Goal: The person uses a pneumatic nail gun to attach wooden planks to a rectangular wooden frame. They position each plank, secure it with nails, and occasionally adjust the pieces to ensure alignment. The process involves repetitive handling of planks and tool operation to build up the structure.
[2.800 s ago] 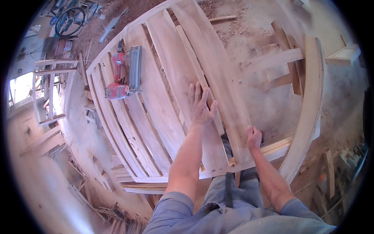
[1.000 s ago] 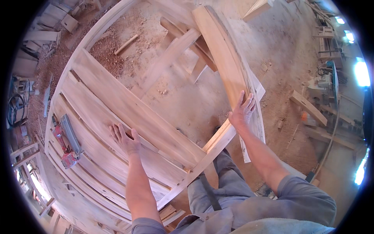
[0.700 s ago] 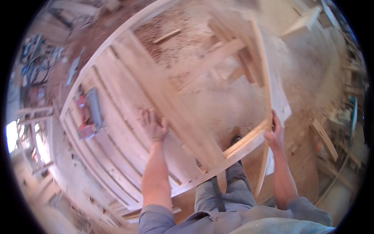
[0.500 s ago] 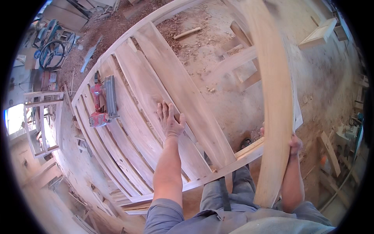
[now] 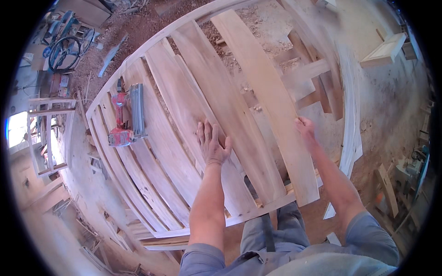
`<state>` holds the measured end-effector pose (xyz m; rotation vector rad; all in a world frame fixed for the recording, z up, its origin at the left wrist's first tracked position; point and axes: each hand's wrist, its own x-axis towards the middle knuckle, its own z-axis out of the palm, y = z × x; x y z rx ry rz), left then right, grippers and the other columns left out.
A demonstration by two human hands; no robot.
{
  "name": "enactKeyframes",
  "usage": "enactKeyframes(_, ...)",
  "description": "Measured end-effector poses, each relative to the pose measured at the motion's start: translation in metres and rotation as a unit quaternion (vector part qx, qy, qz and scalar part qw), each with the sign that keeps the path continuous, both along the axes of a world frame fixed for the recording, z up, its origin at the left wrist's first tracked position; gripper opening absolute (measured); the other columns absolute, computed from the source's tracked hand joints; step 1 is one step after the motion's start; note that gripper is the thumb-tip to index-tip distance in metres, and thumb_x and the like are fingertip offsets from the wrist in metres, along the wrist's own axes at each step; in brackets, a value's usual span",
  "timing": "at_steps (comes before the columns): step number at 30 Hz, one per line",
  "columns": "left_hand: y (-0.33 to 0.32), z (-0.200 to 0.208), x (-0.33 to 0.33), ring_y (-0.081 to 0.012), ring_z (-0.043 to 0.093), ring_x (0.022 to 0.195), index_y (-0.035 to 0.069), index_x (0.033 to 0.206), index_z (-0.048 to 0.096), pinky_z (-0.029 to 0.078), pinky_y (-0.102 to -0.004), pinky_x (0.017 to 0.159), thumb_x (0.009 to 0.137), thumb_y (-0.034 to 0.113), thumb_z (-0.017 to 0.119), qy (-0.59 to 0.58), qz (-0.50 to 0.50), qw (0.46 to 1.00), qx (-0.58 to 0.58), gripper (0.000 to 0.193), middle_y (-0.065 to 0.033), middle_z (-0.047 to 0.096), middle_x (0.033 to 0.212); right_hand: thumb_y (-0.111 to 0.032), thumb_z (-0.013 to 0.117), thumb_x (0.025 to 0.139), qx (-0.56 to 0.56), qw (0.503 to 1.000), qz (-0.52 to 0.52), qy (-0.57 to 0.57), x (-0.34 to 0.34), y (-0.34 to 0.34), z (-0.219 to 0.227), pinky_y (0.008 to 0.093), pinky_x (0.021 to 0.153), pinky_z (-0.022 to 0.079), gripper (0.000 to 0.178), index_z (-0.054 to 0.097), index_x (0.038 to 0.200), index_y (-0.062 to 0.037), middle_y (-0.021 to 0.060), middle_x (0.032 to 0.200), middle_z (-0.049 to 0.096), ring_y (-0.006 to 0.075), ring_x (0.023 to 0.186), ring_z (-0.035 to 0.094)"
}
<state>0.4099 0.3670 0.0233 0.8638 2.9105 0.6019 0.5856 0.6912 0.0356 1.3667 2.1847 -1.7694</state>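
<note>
My left hand (image 5: 213, 145) lies flat with fingers spread on a wide wooden board of a large slatted frame. My right hand (image 5: 306, 128) grips the right edge of a pale wooden plank (image 5: 269, 87). That plank lies lengthwise across the frame, its near end sticking out past the near rail (image 5: 248, 212). Between the hands is another wide board (image 5: 225, 103), with a gap separating it from the gripped plank. A red nail gun (image 5: 120, 117) with a grey magazine rests on the boards to the left of my left hand.
Wood offcuts (image 5: 317, 87) lie on the dusty floor beyond the frame's open right part. A small wooden frame (image 5: 48, 138) stands at the left, near a coiled black cable (image 5: 64, 54). At the right is a pale wooden box-like piece (image 5: 384, 50).
The plank has come down from a raised position at the right onto the frame, shifting left. My right hand has moved up along its edge. My left hand stays on the board.
</note>
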Motion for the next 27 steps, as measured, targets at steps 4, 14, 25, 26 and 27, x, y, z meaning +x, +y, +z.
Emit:
enactKeyframes(4, -0.003, -0.006, -0.001, -0.0406, 0.020, 0.151, 0.010, 0.137, 0.053, 0.017, -0.0565, 0.122, 0.079, 0.038, 0.070, 0.008, -0.003, 1.000, 0.010, 0.067, -0.0152, 0.031, 0.162, -0.030, 0.059, 0.098, 0.043, 0.998, 0.029, 0.024, -0.038, -0.003, -0.007, 0.0303, 0.067, 0.044, 0.032, 0.068, 0.099, 0.0006, 0.0032, 0.078, 0.064, 0.0088, 0.075, 0.055)
enactKeyframes(14, 0.001, 0.000, -0.005, -0.0424, 0.023, 0.150, 0.010, 0.138, 0.052, 0.020, -0.0578, 0.121, 0.078, 0.034, 0.071, 0.002, -0.003, 1.000, 0.022, 0.067, -0.0179, 0.034, 0.160, -0.024, 0.065, 0.096, 0.054, 0.995, -0.045, 0.067, -0.068, -0.006, -0.037, 0.0251, 0.070, 0.048, 0.024, 0.065, 0.100, -0.0005, 0.0008, 0.083, 0.066, 0.0070, 0.079, 0.059)
enactKeyframes(25, 0.003, -0.001, -0.003, -0.0449, 0.027, 0.147, 0.008, 0.139, 0.048, 0.021, -0.0582, 0.120, 0.079, 0.030, 0.070, 0.014, -0.009, 1.000, 0.027, 0.068, -0.0236, 0.041, 0.153, -0.041, 0.067, 0.092, 0.055, 0.991, 0.032, -0.121, 0.036, -0.037, -0.026, 0.0382, 0.068, 0.050, 0.045, 0.067, 0.087, 0.0037, 0.0166, 0.074, 0.065, 0.0228, 0.074, 0.065)
enactKeyframes(26, 0.004, -0.001, -0.002, -0.0449, 0.027, 0.147, 0.008, 0.139, 0.048, 0.021, -0.0580, 0.120, 0.079, 0.030, 0.070, 0.014, -0.010, 0.999, 0.028, 0.067, -0.0237, 0.041, 0.153, -0.043, 0.066, 0.092, 0.057, 0.991, 0.027, -0.116, 0.037, -0.039, -0.027, 0.0393, 0.068, 0.049, 0.047, 0.068, 0.086, 0.0036, 0.0181, 0.074, 0.065, 0.0240, 0.074, 0.065)
enactKeyframes(27, 0.005, -0.001, -0.002, -0.0449, 0.027, 0.147, 0.008, 0.139, 0.048, 0.021, -0.0580, 0.120, 0.079, 0.030, 0.070, 0.016, -0.012, 0.999, 0.031, 0.067, -0.0237, 0.041, 0.153, -0.043, 0.066, 0.092, 0.071, 0.992, 0.025, -0.105, 0.038, -0.040, -0.029, 0.0398, 0.067, 0.049, 0.047, 0.069, 0.087, 0.0029, 0.0184, 0.074, 0.066, 0.0253, 0.073, 0.065)
